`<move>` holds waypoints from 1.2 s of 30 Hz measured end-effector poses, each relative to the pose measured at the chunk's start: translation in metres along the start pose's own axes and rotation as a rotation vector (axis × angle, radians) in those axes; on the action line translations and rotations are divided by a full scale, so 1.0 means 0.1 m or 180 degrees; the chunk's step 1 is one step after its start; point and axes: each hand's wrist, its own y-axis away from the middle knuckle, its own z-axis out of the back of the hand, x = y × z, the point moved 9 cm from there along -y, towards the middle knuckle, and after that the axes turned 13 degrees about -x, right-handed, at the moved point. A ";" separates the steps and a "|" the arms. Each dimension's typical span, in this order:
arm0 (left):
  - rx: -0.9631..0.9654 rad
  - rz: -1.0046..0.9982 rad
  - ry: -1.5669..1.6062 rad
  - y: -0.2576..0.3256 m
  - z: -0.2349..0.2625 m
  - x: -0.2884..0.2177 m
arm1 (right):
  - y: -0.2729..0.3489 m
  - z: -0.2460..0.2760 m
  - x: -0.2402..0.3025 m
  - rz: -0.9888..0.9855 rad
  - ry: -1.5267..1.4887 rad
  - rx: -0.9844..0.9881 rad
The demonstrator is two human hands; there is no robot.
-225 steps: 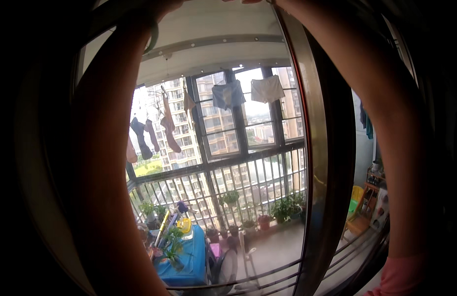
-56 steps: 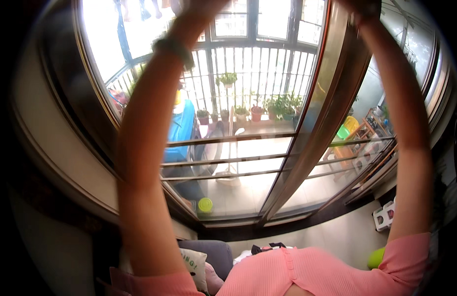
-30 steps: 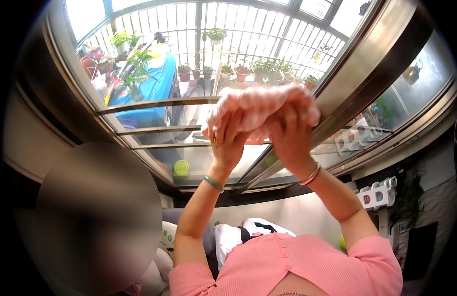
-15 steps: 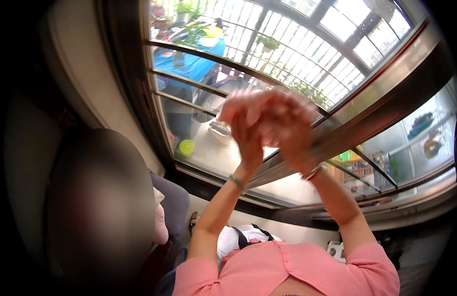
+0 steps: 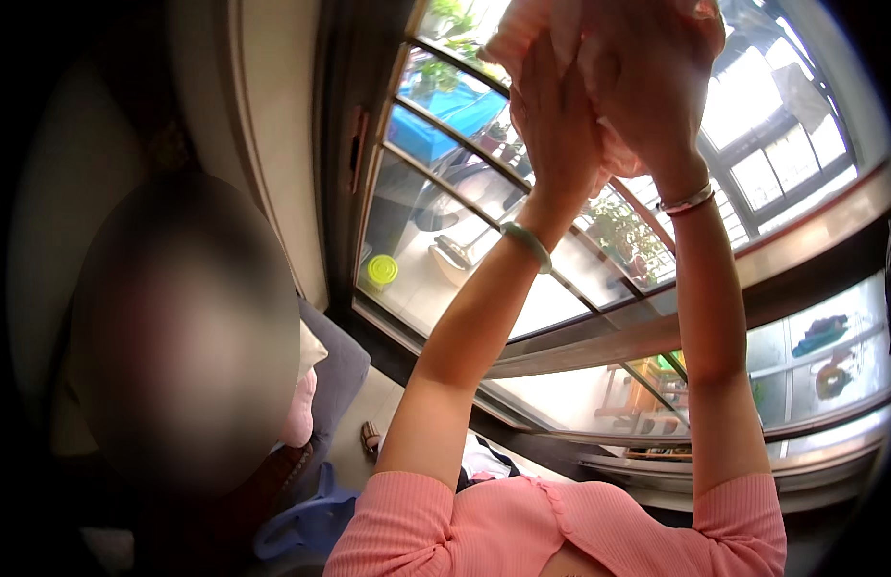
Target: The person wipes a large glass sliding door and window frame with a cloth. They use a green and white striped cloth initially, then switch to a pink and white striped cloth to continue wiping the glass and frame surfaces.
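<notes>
**A:** What could go wrong here, starting with the biggest thing in view?

**B:** The sliding glass door (image 5: pixel 484 288). The person's hands are raised right in front of its pane, so a knuckle could knock the glass or the metal frame (image 5: pixel 342 163) if the arms swing wider. That is a judgement from how close they look; the fisheye bends everything.

**A:** And the cloth?

**B:** The pink cloth (image 5: pixel 522 29) is bunched at the top of the picture, pressed between both palms. The left hand (image 5: pixel 551 115) has its fingers stretched nearly flat against it; the right hand (image 5: pixel 647 77) curls over it from the other side. With so loose a hold, a fold could slip out and drop.

**A:** What else is around?

**B:** A second person sits close at the left. Below lie a grey cushion (image 5: pixel 340 375) and a blue bag (image 5: pixel 306 524). Beyond the glass there is a balcony with a blue table (image 5: pixel 436 120), potted plants (image 5: pixel 623 231) and a small green-lidded container (image 5: pixel 380 271).

**A:** Anything smaller?

**B:** A green bangle (image 5: pixel 527 243) on the left wrist and a thin bracelet (image 5: pixel 686 200) on the right; either might snag the fabric.
</notes>
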 end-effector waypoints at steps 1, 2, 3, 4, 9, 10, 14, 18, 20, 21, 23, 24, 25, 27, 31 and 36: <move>0.0039 0.0376 0.0115 0.02 0.14 0.15 | 0.03 -0.06 0.23 0.0318 0.0151 0.0168; 0.0050 0.0752 0.0252 0.05 0.28 0.29 | 0.09 -0.20 0.34 -0.0002 -0.0133 0.0400; -0.0041 0.0623 0.0032 0.16 0.36 0.50 | 0.17 -0.37 0.46 -0.0316 -0.0417 0.0642; -0.0122 0.0516 -0.0157 0.26 0.46 0.61 | 0.26 -0.50 0.56 -0.0617 -0.0664 0.0912; -0.0513 0.2380 0.0829 0.94 1.09 1.57 | 1.12 -1.10 1.43 -0.0549 -0.0949 0.1659; -0.0681 0.2618 0.0980 1.06 1.24 1.66 | 1.46 -1.28 1.55 -0.0688 -0.1121 0.1824; -0.1118 0.3122 0.1139 1.78 1.68 2.16 | 2.32 -1.63 2.34 -0.0466 -0.1427 0.2786; -0.1679 0.3718 0.1519 2.91 1.93 2.99 | 2.85 -1.85 3.12 0.0481 -0.1949 0.2314; -0.2216 0.4093 0.2027 3.31 2.07 3.37 | 2.99 -2.01 3.53 0.0326 -0.2242 0.2689; -0.2440 0.4206 0.2144 3.42 2.16 3.51 | 3.09 -2.08 3.71 -0.0027 -0.2467 0.2930; -0.2524 0.4330 0.1784 3.51 2.41 3.51 | 3.54 -2.21 3.99 0.0303 -0.2203 0.2856; -0.2477 0.4195 0.1433 3.60 2.54 3.56 | 3.83 -2.26 4.11 0.0472 -0.2220 0.2803; -0.2457 0.4033 0.1073 3.70 2.70 3.64 | 3.99 -2.26 4.30 0.0662 -0.2268 0.2727; -0.2371 0.3862 0.0382 3.94 2.98 3.84 | 4.33 -2.31 4.66 0.0832 -0.2489 0.2641; -0.2479 0.4099 -0.0012 4.60 3.41 4.30 | 5.09 -2.49 5.36 0.0971 -0.2842 0.2817; -0.2739 0.3675 -0.0580 5.66 4.01 5.08 | 5.97 -2.59 6.22 0.1371 -0.2709 0.3117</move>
